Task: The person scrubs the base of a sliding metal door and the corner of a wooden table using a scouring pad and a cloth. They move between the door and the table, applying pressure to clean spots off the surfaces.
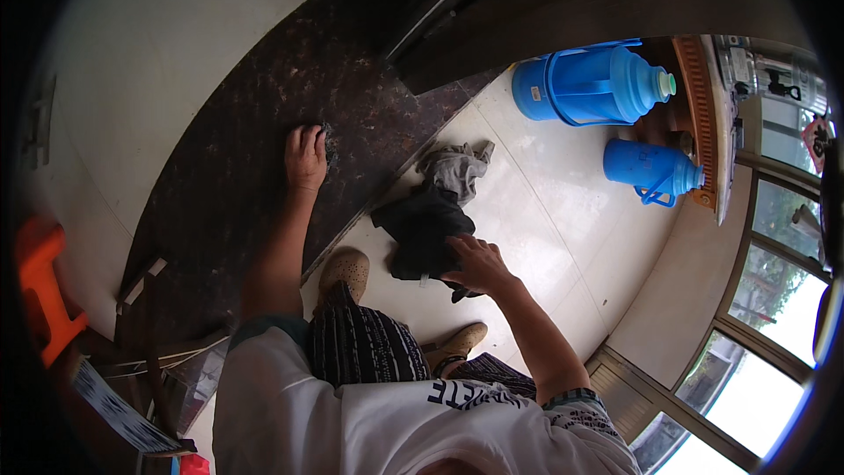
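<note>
My left hand (306,157) is against a dark brown mottled surface (244,191), with its fingers curled. A small greyish patch shows by the fingertips; I cannot tell whether it is something held or a mark on the surface. Over a crumpled black cloth (425,227), my right hand (480,265) has its fingers apart and seems to touch or hover just above the cloth's right side. A crumpled grey cloth (458,168) adjoins the far end of the black one. Both cloths lie on the pale tiled floor (547,231).
Two blue thermos flasks (573,86) (649,165) stand by a wooden cabinet (697,112) at the right. A dark panel (527,6) juts in overhead. An orange plastic stool (46,290) and a chair with a patterned seat (122,406) are at left. My tan shoes (344,272) are below.
</note>
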The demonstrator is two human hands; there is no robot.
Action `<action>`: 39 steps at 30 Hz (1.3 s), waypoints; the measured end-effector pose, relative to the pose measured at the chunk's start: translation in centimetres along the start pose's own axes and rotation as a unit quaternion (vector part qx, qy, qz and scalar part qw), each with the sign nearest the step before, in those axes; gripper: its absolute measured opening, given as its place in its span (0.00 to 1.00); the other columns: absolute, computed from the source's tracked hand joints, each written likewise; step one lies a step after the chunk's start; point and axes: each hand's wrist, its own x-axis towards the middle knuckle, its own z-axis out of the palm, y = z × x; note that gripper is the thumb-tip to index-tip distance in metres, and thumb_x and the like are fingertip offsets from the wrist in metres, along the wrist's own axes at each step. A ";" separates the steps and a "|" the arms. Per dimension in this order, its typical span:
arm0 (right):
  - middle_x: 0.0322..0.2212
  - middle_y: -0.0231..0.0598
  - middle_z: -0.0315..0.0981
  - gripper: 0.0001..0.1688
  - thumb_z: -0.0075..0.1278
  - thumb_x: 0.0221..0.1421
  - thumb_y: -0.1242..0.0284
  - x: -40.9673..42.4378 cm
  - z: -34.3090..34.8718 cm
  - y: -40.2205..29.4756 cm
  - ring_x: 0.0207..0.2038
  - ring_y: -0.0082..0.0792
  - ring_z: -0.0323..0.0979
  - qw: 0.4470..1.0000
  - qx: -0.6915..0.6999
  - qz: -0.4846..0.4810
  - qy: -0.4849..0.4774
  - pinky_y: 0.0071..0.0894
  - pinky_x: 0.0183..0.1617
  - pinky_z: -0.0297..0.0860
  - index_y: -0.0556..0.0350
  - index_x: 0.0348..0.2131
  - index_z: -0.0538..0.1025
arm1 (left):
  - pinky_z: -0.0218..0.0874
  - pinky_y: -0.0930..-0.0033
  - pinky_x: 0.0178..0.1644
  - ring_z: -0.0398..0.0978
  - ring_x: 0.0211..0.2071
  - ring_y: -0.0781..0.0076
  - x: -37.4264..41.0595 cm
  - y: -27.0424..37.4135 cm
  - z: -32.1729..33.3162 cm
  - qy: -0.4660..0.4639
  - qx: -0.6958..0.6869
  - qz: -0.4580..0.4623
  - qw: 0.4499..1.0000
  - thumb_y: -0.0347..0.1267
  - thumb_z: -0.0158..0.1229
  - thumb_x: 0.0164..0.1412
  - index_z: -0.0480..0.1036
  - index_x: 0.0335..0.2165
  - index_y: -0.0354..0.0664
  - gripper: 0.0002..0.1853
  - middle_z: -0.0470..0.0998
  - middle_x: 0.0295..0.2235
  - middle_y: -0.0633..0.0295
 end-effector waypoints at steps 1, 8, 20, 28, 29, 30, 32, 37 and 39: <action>0.51 0.42 0.61 0.38 0.57 0.44 0.56 1.4 0.9 1.6 0.52 0.46 0.63 0.993 0.038 0.000 0.116 0.46 0.55 0.58 0.45 0.53 0.65 | 0.64 0.57 0.38 0.68 0.37 0.51 0.0 0.0 0.1 0.000 0.001 0.000 1.000 0.31 0.54 0.57 0.70 0.37 0.43 0.08 0.69 0.36 0.53; 0.51 0.53 0.56 0.39 0.60 0.42 0.63 14.3 0.9 5.5 0.49 0.54 0.64 0.925 0.172 0.164 0.296 0.45 0.48 0.66 0.47 0.53 0.63 | 0.63 0.57 0.40 0.68 0.36 0.51 0.6 1.0 1.1 0.018 -0.007 0.027 0.999 0.30 0.54 0.57 0.70 0.37 0.42 0.08 0.69 0.35 0.52; 0.47 0.49 0.62 0.23 0.49 0.42 0.86 -6.7 -24.5 -7.5 0.50 0.42 0.63 0.646 -0.008 -0.230 0.728 0.39 0.52 0.62 0.59 0.42 0.73 | 0.62 0.56 0.41 0.68 0.38 0.50 0.0 0.1 0.6 0.010 -0.002 0.001 1.000 0.30 0.54 0.56 0.68 0.38 0.43 0.09 0.69 0.36 0.51; 0.44 0.38 0.67 0.25 0.56 0.34 0.81 -2.8 -32.1 -10.3 0.43 0.39 0.64 0.564 -0.282 -0.136 0.764 0.35 0.48 0.59 0.42 0.38 0.79 | 0.62 0.55 0.41 0.68 0.38 0.50 0.2 0.3 0.1 -0.004 0.017 -0.003 1.000 0.31 0.54 0.56 0.69 0.37 0.43 0.08 0.69 0.35 0.52; 0.43 0.38 0.67 0.23 0.55 0.33 0.81 -1.4 -30.8 -10.2 0.41 0.37 0.64 0.582 -0.300 -0.139 0.743 0.34 0.45 0.60 0.43 0.34 0.80 | 0.62 0.55 0.41 0.68 0.38 0.50 0.2 0.6 0.1 -0.004 0.020 -0.002 1.000 0.31 0.53 0.56 0.69 0.37 0.43 0.08 0.69 0.35 0.52; 0.41 0.34 0.68 0.20 0.55 0.32 0.80 -0.1 -29.1 -9.9 0.39 0.37 0.64 0.619 -0.301 -0.134 0.713 0.34 0.42 0.60 0.43 0.32 0.80 | 0.62 0.55 0.41 0.68 0.37 0.50 0.5 1.1 0.5 -0.002 0.018 0.002 1.000 0.31 0.53 0.56 0.69 0.37 0.43 0.08 0.69 0.35 0.52; 0.41 0.28 0.69 0.14 0.56 0.35 0.75 2.9 -25.4 -8.6 0.37 0.32 0.65 0.675 -0.292 -0.134 0.664 0.30 0.37 0.59 0.44 0.29 0.80 | 0.62 0.55 0.41 0.68 0.38 0.50 0.6 1.5 1.0 0.005 -0.001 0.008 1.000 0.31 0.53 0.57 0.69 0.37 0.43 0.08 0.69 0.35 0.52; 0.41 0.32 0.70 0.18 0.56 0.33 0.76 -1.6 -29.7 -9.9 0.39 0.35 0.63 0.539 -0.279 -0.095 0.789 0.33 0.42 0.56 0.43 0.31 0.80 | 0.62 0.55 0.40 0.68 0.38 0.49 0.4 0.4 -0.3 0.009 0.010 0.007 1.000 0.31 0.52 0.58 0.69 0.37 0.42 0.08 0.69 0.36 0.51; 0.41 0.34 0.70 0.19 0.55 0.32 0.76 -3.1 -32.3 -10.5 0.38 0.36 0.62 0.509 -0.256 -0.141 0.810 0.33 0.42 0.56 0.43 0.31 0.80 | 0.62 0.55 0.41 0.68 0.38 0.50 0.6 0.5 -0.5 0.009 0.015 0.005 1.000 0.31 0.53 0.57 0.69 0.37 0.42 0.08 0.69 0.36 0.51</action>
